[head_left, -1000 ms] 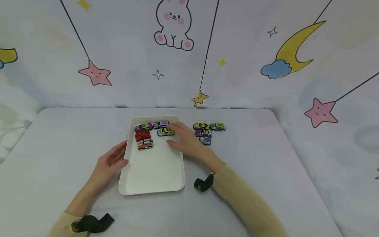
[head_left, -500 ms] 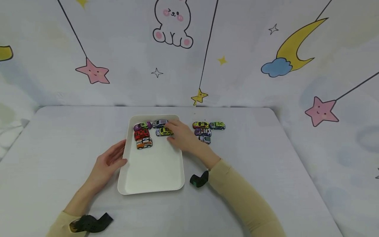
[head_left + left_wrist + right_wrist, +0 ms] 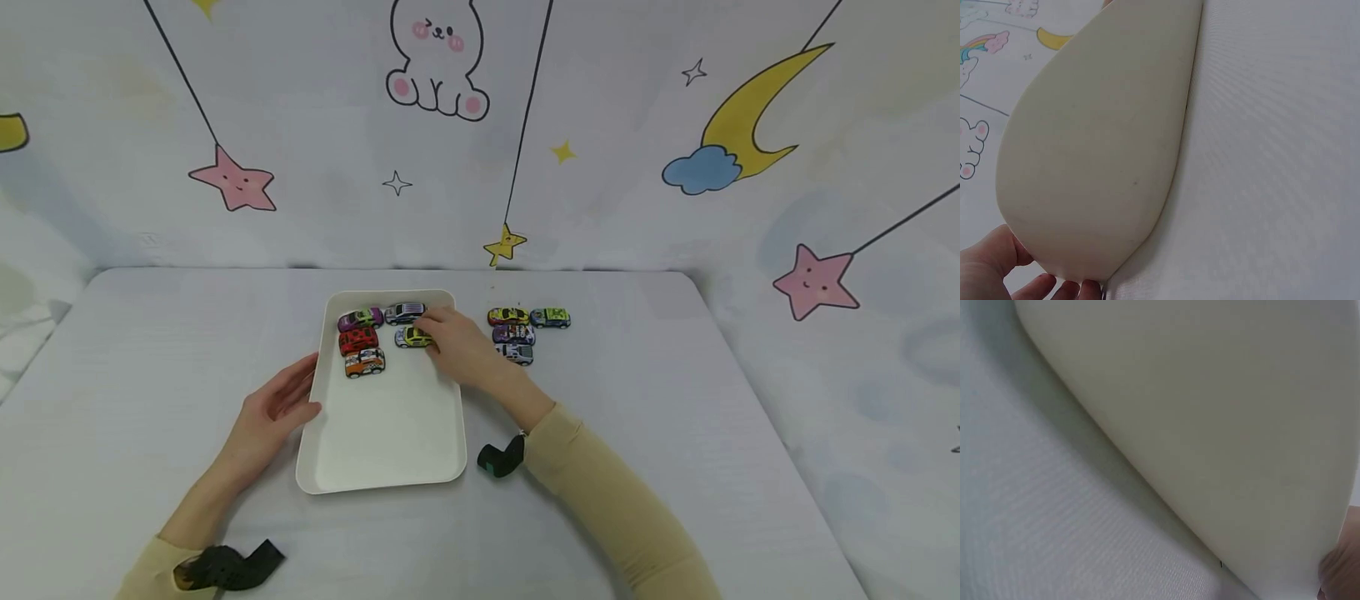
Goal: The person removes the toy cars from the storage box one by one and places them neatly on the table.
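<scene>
In the head view a white tray holds several toy cars. My right hand reaches over its right rim. Thumb and fingers pinch the right end of a yellow-green toy car and hide that end. Just beyond lies a silver-blue toy car. At the left stand a purple-green car, a red car and an orange-white car. My left hand rests against the tray's left side with relaxed fingers; in the left wrist view its fingertips touch the tray wall.
Right of the tray, on the white tabletop, stand a yellow-red car, a green car, a purple car and a silver car. A patterned cloth backdrop rises behind the table.
My right fingers have closed in around the yellow-green car, which has slid slightly left. The left hand stays against the tray; the head view has shifted a little.
</scene>
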A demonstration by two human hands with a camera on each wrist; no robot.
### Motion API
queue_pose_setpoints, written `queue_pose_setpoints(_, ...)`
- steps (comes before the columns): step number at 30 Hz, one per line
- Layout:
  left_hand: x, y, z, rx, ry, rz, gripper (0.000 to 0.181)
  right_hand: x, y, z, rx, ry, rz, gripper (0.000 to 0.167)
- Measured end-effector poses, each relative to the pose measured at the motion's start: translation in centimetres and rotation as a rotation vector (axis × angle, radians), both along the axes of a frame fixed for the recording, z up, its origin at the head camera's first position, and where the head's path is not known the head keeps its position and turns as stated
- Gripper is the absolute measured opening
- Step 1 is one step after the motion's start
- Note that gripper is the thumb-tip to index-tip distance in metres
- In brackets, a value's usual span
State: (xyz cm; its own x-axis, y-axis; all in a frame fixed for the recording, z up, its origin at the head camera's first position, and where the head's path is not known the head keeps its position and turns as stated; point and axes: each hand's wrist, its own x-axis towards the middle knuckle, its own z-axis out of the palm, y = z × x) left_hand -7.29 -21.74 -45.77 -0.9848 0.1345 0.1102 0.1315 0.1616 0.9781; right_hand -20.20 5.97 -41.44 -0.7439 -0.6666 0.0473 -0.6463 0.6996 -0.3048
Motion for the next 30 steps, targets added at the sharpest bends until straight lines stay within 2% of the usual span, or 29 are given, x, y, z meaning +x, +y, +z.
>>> queue_pose_setpoints(9, 0.0, -0.1, -0.1, 0.004, -0.001, -0.001, 0.062, 0.4, -0.3, 0.3, 0.032, -0.008, -0.022, 0.038)
queue_pose_setpoints(20, -0.1, -0.2, -0.2, 0.008, -0.010, -0.001, 0.062, 0.3, 0.0, -0.6, -0.080, -0.005, -0.002, 0.033)
queue_pose_setpoints(26, 0.0, -0.1, -0.1, -0.006, -0.021, 0.006, 0.062, 0.4, 0.4, -1.2, -0.196, 0.001, 0.013, 0.033)
queue_pose_setpoints(30, 0.0, -0.1, -0.1, -0.007, -0.016, -0.002, 0.063, 0.6, 0.8, -2.0, -0.351, 0.074, 0.026, 0.034)
